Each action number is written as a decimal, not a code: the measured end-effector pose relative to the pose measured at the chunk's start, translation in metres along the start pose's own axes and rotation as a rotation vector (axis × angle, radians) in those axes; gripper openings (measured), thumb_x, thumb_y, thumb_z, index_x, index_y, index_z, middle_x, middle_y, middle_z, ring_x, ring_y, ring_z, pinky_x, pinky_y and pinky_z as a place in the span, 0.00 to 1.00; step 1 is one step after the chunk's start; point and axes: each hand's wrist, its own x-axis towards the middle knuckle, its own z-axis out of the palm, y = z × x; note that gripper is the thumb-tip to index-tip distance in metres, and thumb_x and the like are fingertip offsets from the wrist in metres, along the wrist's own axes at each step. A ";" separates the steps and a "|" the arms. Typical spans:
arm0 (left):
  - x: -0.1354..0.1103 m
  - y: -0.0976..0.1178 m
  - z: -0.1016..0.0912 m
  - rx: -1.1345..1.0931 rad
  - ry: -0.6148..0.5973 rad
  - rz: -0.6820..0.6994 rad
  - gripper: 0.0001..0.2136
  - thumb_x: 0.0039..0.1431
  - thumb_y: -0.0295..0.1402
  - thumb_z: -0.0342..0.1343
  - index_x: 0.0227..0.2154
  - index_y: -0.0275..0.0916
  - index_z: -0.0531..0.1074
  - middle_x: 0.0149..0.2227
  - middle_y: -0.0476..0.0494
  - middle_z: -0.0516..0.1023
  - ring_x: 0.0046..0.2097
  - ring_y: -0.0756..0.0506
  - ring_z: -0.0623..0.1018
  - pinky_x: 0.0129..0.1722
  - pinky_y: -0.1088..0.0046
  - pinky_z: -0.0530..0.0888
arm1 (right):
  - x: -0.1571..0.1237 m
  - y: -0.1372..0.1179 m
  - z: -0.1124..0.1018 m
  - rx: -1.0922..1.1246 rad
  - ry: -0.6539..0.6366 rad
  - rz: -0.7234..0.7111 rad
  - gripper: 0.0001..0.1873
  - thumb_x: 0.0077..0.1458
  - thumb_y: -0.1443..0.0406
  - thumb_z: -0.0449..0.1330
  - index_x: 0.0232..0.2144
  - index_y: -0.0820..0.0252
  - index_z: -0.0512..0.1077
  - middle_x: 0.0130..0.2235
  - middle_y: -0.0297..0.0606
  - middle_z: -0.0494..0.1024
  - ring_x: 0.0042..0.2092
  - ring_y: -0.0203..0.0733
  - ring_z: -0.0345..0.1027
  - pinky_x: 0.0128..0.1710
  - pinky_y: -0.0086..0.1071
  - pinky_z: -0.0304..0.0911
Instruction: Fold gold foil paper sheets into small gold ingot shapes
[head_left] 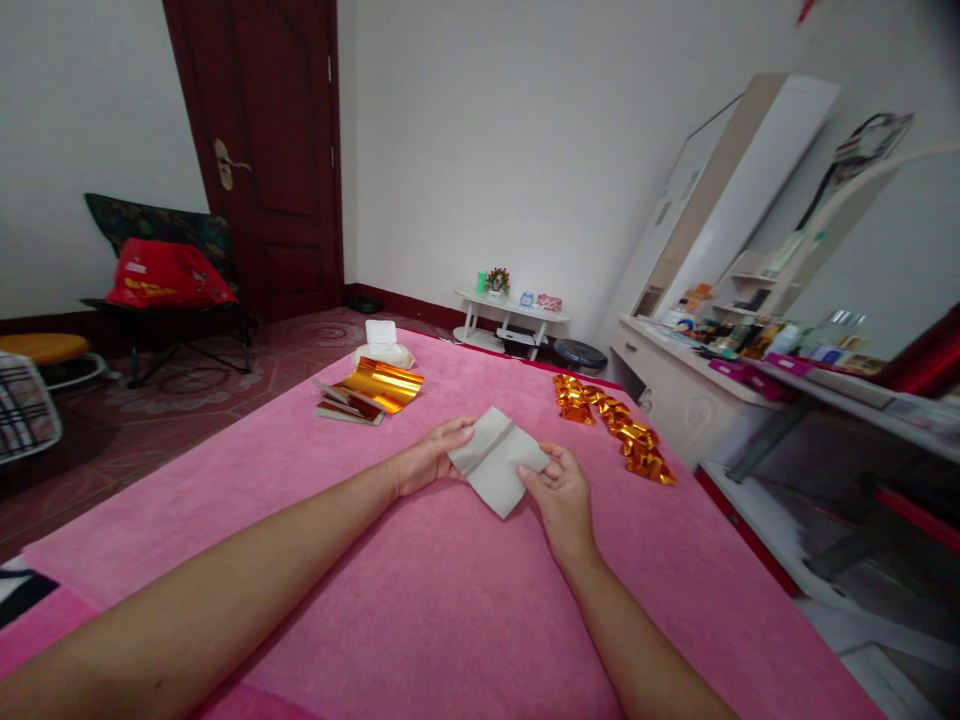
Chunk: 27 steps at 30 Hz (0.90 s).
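Both of my hands hold a pale, off-white sheet of paper [496, 462] with a fold band across it, just above the pink bedcover [420, 610]. My left hand [429, 458] pinches its left edge, fingers closed on it. My right hand [559, 492] grips its lower right corner between thumb and fingers. Further back on the left lies a stack of shiny gold foil sheets [373, 390]. A row of folded gold paper pieces [616, 425] lies to the right of my hands.
A white wet-wipe pack [383, 345] sits at the far edge of the bed. A dressing table [697, 385] crowded with bottles stands on the right. A dark red door [262, 150], a chair with a red bag [166, 275] and a low white shelf [510, 318] are beyond.
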 end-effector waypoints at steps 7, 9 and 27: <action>0.004 -0.007 -0.001 0.106 0.147 0.093 0.26 0.38 0.32 0.69 0.44 0.35 0.70 0.42 0.41 0.76 0.37 0.47 0.77 0.38 0.73 0.72 | -0.002 -0.002 -0.004 -0.004 -0.097 0.016 0.17 0.55 0.54 0.55 0.44 0.56 0.65 0.34 0.37 0.76 0.31 0.39 0.70 0.26 0.30 0.67; 0.003 -0.002 -0.001 0.110 0.112 0.052 0.26 0.39 0.31 0.68 0.44 0.36 0.70 0.43 0.41 0.76 0.38 0.47 0.77 0.37 0.74 0.72 | 0.000 -0.001 -0.007 -0.014 -0.101 -0.009 0.17 0.57 0.56 0.52 0.47 0.56 0.65 0.37 0.38 0.76 0.32 0.39 0.70 0.28 0.30 0.67; 0.001 0.004 -0.011 1.287 -0.088 0.392 0.19 0.35 0.32 0.69 0.36 0.38 0.77 0.39 0.41 0.73 0.39 0.44 0.72 0.36 0.73 0.68 | 0.002 -0.013 -0.020 -0.899 -0.610 -0.541 0.22 0.48 0.78 0.53 0.38 0.51 0.77 0.38 0.38 0.73 0.42 0.44 0.63 0.41 0.38 0.62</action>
